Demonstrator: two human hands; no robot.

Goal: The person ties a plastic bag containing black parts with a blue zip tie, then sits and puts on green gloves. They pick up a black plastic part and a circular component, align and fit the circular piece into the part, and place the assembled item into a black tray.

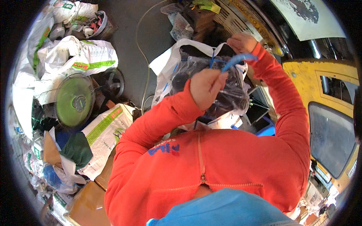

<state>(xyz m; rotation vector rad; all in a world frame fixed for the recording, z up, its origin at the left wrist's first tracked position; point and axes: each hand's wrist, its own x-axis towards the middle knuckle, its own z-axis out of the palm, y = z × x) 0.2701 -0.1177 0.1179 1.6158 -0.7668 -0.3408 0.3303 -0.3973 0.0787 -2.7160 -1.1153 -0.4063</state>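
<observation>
A large white sack (160, 77) stands upright before me, its mouth folded outward, with blue ties through its sides. Dark material wrapped in clear plastic (235, 92) fills it. Above the sack, my left hand (207, 89) is closed, with a blue plastic strip (239, 58) coming out at its fingers. The strip curves to the right and looks blurred at its far end. My right hand (243, 42) is at the far right rim of the sack, fingers curled; what they grip is hidden.
To the left are a round green fan (74, 100), white printed sacks (96, 56) and a filled basin (100, 23). A yellow metal machine (298, 71) stands on the right. A thin cable (137, 34) runs along the dark floor (124, 47). Lower left is a brown box (88, 203).
</observation>
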